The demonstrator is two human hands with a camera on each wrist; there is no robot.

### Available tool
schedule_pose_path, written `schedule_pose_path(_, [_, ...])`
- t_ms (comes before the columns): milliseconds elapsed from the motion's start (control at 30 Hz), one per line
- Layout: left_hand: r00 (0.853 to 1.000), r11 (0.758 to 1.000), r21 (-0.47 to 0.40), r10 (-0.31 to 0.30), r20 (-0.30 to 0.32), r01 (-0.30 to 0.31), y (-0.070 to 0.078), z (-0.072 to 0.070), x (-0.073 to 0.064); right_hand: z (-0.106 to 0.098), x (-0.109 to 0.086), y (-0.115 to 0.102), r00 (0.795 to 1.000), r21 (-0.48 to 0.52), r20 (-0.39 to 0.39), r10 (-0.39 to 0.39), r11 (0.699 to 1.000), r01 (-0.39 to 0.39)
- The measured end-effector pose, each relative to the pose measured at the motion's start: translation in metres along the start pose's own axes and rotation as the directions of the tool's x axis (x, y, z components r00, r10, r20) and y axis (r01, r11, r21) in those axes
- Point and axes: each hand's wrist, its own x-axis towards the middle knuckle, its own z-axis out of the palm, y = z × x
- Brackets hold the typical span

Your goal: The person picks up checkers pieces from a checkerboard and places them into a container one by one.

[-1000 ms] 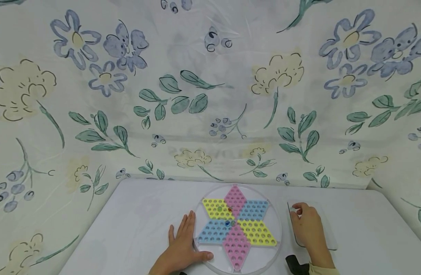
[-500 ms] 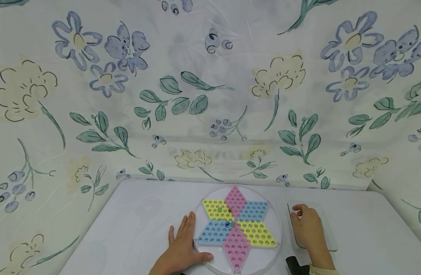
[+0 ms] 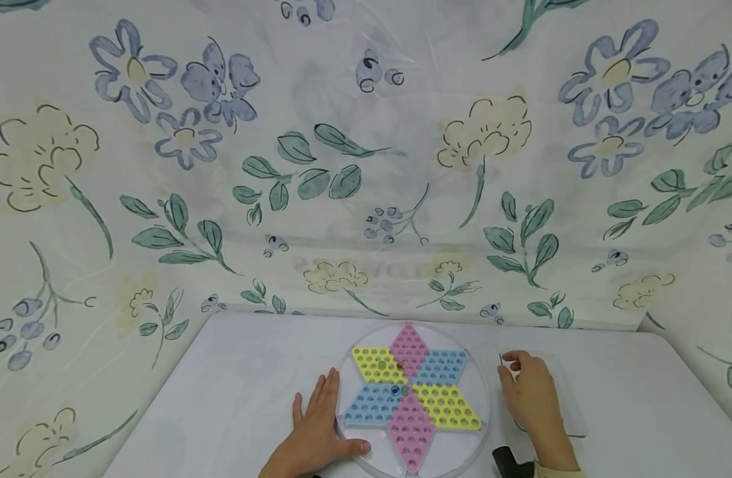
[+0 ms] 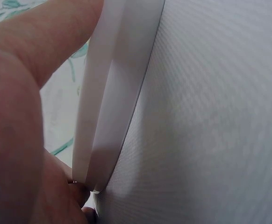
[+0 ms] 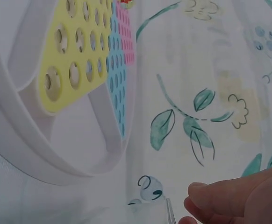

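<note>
A round Chinese checkers board (image 3: 474,372) with a pink, yellow and blue star lies on the table. My left hand (image 3: 314,425) rests at its left side with the fingers straight and the thumb at the rim; in the left wrist view that thumb meets the board's white rim (image 4: 112,88). On the right, my right hand (image 3: 533,388) is over a clear, flat, dark-edged tray (image 3: 571,398), thumb and fingers bent by its left edge. In the right wrist view the fingertips (image 5: 199,191) are near a thin grey upright edge (image 5: 170,210). I cannot tell whether they pinch anything.
Several marbles sit in the board's holes, among them a green one (image 3: 381,365), a red one (image 3: 400,366) and a blue one (image 3: 395,390). A floral cloth (image 3: 366,199) hangs behind the white table (image 3: 246,372). A black device (image 3: 512,461) is at my right wrist.
My right hand has shifted slightly to the left at the tray's left edge, covering more of that edge. The left hand, board and marbles hold their places.
</note>
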Motion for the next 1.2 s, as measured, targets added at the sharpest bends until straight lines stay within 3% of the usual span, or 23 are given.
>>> schedule_pose_path(600, [1.0,1.0,0.0,-0.001,0.004,0.001,-0.001,0.0,0.001,0.018,-0.01,-0.026,1.0,-0.02,0.019,-0.013,1.0,0.013])
schedule_pose_path(1200, [1.0,1.0,0.007,-0.002,0.003,0.002,-0.003,0.002,0.001,0.036,-0.022,-0.043,0.993,0.008,0.059,-0.102,0.995,0.102])
